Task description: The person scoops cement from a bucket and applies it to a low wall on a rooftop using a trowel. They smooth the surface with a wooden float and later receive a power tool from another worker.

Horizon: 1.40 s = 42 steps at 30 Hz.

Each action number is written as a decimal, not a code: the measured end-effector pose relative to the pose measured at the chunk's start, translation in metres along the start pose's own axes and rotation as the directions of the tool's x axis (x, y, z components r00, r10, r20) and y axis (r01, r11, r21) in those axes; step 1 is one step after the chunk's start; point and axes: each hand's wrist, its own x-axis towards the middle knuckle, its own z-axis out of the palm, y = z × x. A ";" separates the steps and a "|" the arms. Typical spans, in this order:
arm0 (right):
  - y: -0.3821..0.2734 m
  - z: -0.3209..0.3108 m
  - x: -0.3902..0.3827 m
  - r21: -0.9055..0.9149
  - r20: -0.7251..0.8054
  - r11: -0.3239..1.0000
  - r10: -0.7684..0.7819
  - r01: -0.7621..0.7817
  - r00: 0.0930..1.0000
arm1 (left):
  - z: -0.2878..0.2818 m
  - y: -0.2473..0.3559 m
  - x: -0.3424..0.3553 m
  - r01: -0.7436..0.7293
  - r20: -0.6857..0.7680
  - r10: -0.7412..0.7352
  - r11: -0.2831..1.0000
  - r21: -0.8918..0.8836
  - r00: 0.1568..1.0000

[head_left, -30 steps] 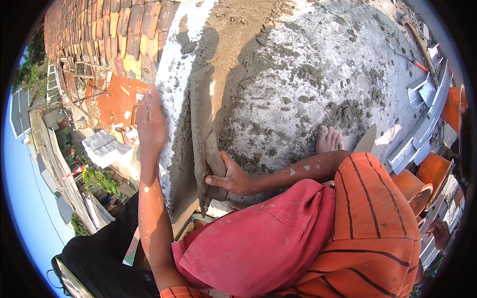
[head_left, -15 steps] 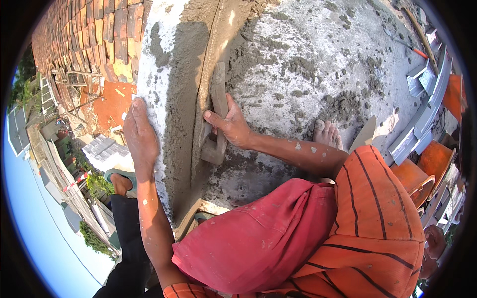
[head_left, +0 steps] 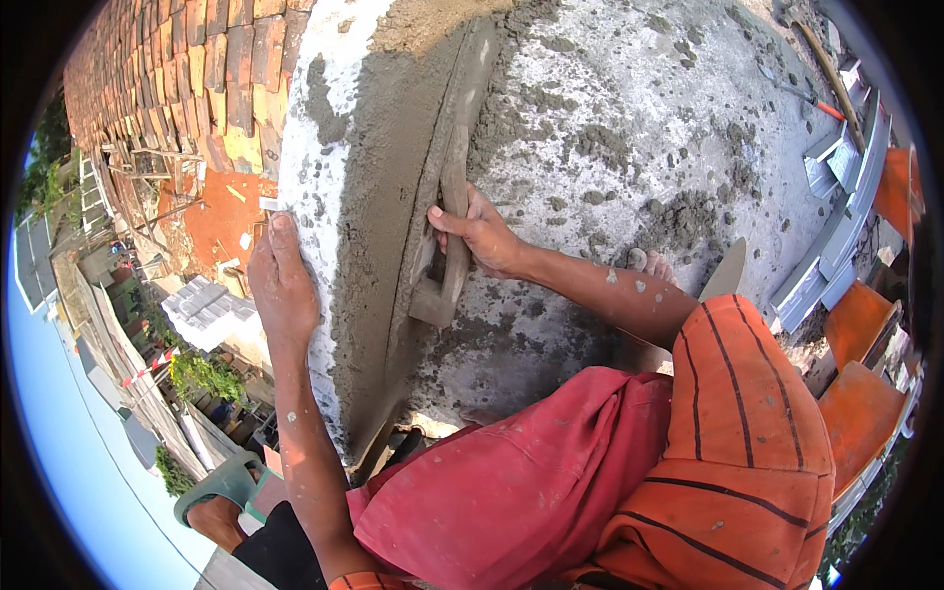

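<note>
My right hand (head_left: 487, 236) is closed around the handle of a long plastering float (head_left: 433, 303). The float lies along the wet grey mortar (head_left: 379, 187) that coats the wall, its length running away from me. My left hand (head_left: 285, 285) rests with fingers stretched out against the white outer side of the wall (head_left: 313, 177), holding nothing. My bare foot (head_left: 649, 265) shows partly behind my right forearm, on the mortar-spattered floor (head_left: 590, 79).
A pointed flat blade (head_left: 726, 270) stands by my right knee. Bent metal sheets (head_left: 826, 265) and orange tiles (head_left: 860, 403) lie at right. Beyond the wall are a tiled roof (head_left: 211, 74), a drop to lower ground, and a foot in a green sandal (head_left: 224, 484).
The float and my right hand have moved slightly right in the picture, and the float's face now lies along the mortar. My left hand is slightly lower. The sandalled foot appears lower.
</note>
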 end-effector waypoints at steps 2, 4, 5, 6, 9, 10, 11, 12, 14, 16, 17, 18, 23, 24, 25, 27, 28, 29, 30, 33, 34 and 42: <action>-0.027 -0.001 0.006 0.045 -0.026 0.998 -0.050 0.051 0.998 | 0.000 -0.003 0.000 -0.059 -0.041 0.059 0.998 -0.007 0.997; -0.007 0.003 0.000 0.025 -0.048 0.997 -0.066 0.067 0.997 | 0.003 -0.001 0.002 -0.122 -0.054 0.121 0.993 -0.006 0.991; 0.008 0.011 -0.009 0.018 -0.023 0.999 -0.049 0.050 0.999 | 0.001 0.004 0.001 -0.075 -0.051 0.074 0.997 -0.022 0.996; 0.037 0.017 -0.020 -0.070 0.000 0.997 0.014 -0.014 1.000 | -0.001 0.008 0.000 -0.038 -0.046 0.037 0.999 -0.035 0.998; 0.082 0.054 -0.068 -0.129 0.300 0.982 0.174 -0.141 0.938 | -0.010 0.007 -0.001 0.015 0.038 -0.014 1.000 -0.003 0.999; 0.109 0.064 -0.077 -0.115 0.290 0.993 0.072 -0.040 0.954 | -0.009 0.006 0.002 -0.011 0.043 0.010 1.000 0.020 0.999; 0.132 0.067 -0.080 -0.105 0.276 0.993 -0.021 0.052 0.961 | -0.009 0.007 0.004 -0.031 0.052 0.031 0.999 0.013 0.998; 0.125 0.068 -0.076 -0.205 0.261 0.977 0.001 0.054 0.965 | -0.010 0.006 0.001 -0.034 0.062 0.034 0.999 -0.001 0.998; 0.111 0.069 -0.073 -0.397 0.218 0.916 0.037 0.054 0.975 | -0.010 0.006 0.000 -0.061 0.058 0.062 0.998 -0.017 0.996; 0.054 0.066 -0.056 -0.409 0.074 0.903 -0.113 0.133 0.991 | -0.008 0.006 0.003 -0.111 0.026 0.112 0.993 -0.031 0.993; 0.017 0.062 -0.041 -0.424 0.024 0.891 -0.167 0.161 0.986 | -0.007 0.000 0.001 -0.108 -0.011 0.108 0.994 0.004 0.994; -0.022 0.053 -0.024 -0.438 -0.030 0.880 -0.216 0.181 0.976 | -0.007 0.002 0.000 -0.084 0.001 0.084 0.996 0.011 0.996; -0.133 0.002 0.038 -0.291 -0.134 0.903 -0.364 0.315 0.921 | -0.006 0.010 -0.002 -0.064 -0.005 0.064 0.997 0.039 0.998; -0.131 -0.004 0.041 -0.268 -0.145 0.909 -0.365 0.319 0.920 | -0.003 0.010 0.003 -0.089 -0.027 0.090 0.995 0.046 0.996; -0.121 -0.005 0.037 -0.275 -0.124 0.921 -0.318 0.275 0.940 | -0.002 0.010 0.006 -0.094 -0.026 0.095 0.995 0.034 0.995; -0.073 0.010 0.014 -0.282 -0.103 0.939 -0.233 0.196 0.967 | -0.003 0.008 0.005 -0.085 -0.016 0.086 0.996 0.021 0.996; -0.044 0.025 -0.001 -0.278 -0.093 0.946 -0.200 0.167 0.975 | -0.006 0.011 0.004 -0.078 -0.009 0.078 0.997 0.007 0.997; -0.015 0.040 -0.020 -0.361 -0.071 0.927 -0.132 0.098 0.989 | -0.007 0.012 0.003 -0.072 0.008 0.072 0.997 -0.008 0.997; 0.002 0.045 -0.028 -0.402 -0.048 0.913 -0.102 0.074 0.994 | -0.007 0.014 0.003 -0.066 0.025 0.066 0.998 -0.022 0.997; 0.029 0.055 -0.039 -0.444 0.024 0.892 -0.080 0.083 0.996 | -0.004 0.009 0.003 -0.090 0.055 0.096 0.990 -0.109 0.994; 0.017 0.053 -0.033 -0.437 -0.018 0.895 -0.111 0.092 0.994 | -0.007 0.009 -0.003 -0.092 0.028 0.096 0.989 -0.119 0.995; -0.106 -0.008 0.037 -0.188 -0.096 0.955 -0.249 0.228 0.964 | 0.003 -0.012 -0.001 -0.118 -0.107 0.122 0.992 0.042 0.987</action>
